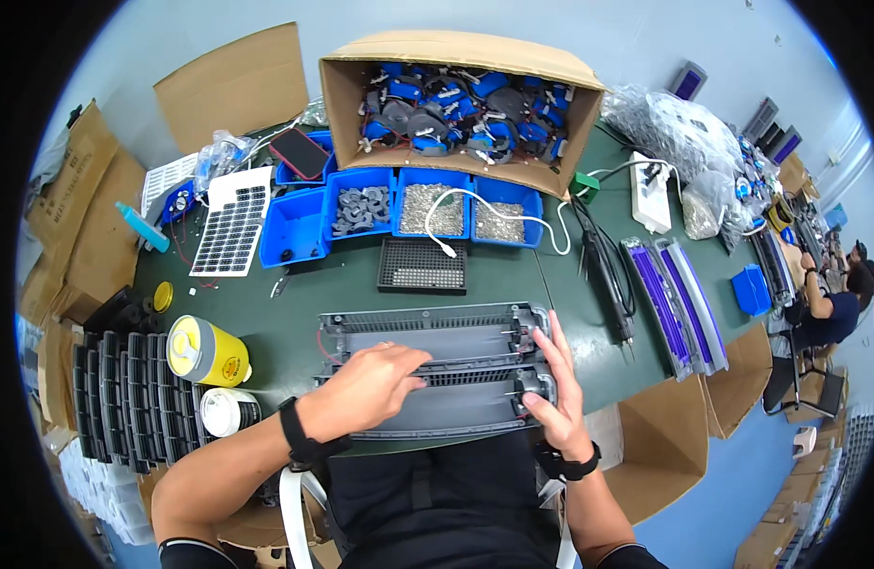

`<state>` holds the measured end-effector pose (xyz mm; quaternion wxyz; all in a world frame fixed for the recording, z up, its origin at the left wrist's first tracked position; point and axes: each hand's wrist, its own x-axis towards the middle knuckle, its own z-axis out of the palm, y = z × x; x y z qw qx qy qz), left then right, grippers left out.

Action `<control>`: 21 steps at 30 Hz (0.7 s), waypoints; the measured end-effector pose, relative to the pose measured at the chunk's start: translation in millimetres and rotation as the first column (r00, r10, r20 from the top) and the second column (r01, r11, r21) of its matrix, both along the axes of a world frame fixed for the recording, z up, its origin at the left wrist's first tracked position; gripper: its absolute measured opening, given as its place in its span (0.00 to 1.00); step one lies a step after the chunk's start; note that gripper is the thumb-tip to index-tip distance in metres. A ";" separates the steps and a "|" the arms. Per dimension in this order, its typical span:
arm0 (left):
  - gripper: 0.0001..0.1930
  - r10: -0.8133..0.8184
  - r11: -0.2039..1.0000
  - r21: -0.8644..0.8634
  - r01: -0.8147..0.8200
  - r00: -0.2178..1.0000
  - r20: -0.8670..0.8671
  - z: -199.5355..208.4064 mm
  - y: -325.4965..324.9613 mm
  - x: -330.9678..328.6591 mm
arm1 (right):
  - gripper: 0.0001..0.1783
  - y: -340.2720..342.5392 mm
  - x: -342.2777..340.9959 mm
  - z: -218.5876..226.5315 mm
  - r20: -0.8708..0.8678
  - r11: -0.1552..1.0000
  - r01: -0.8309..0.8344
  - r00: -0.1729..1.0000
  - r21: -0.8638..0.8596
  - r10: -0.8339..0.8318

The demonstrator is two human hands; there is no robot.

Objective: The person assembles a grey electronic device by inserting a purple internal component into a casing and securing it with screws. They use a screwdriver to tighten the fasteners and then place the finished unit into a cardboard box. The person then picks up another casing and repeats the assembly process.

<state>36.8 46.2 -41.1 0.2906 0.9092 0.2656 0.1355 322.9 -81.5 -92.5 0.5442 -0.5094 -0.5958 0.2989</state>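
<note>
Two gray plastic housings, a far housing (465, 339) and a near housing (465, 406), lie side by side on the green desk (517, 277), lengthwise across the space just before the person's lap. The right hand (564, 403) is at their right ends, its fingers stretched upward beside the far housing's end and its thumb spread away from them, over the near housing's end. The left hand (366, 387) reaches across the left half of the pair, with bent fingers pointing right; whether they pinch anything small cannot be told. Beyond the far housing sits a black grid tray (389, 270), and behind that stands a row of blue bins, among them a bin of gray curved pieces (361, 230) and two with small metal parts. An open cardboard box (340, 109) behind the bins is heaped with blue and dark gray parts. To the right lie a black corded screwdriver-like tool (603, 270) and purple-and-gray housings (661, 318). On the left stand a yellow jug (223, 351) and a white round container (225, 412), just beside rows of black ribbed parts (124, 398).
</note>
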 end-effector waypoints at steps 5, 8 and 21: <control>0.18 -0.024 1.000 0.014 0.024 1.000 -0.007 -1.5 18.1 18.3 | 0.54 17.5 20.4 -4.0 -0.194 0.992 0.005 0.981 -0.130 -0.030; 0.18 -0.031 0.978 0.201 0.057 0.991 -0.130 4.7 16.8 7.5 | 0.57 22.6 13.6 -6.3 -0.252 0.989 0.041 0.965 -0.143 -0.077; 0.35 0.959 0.017 -0.738 0.675 0.198 0.203 23.4 -37.6 -92.1 | 0.58 20.8 12.4 -19.6 -0.422 0.990 0.032 0.902 -0.137 -0.088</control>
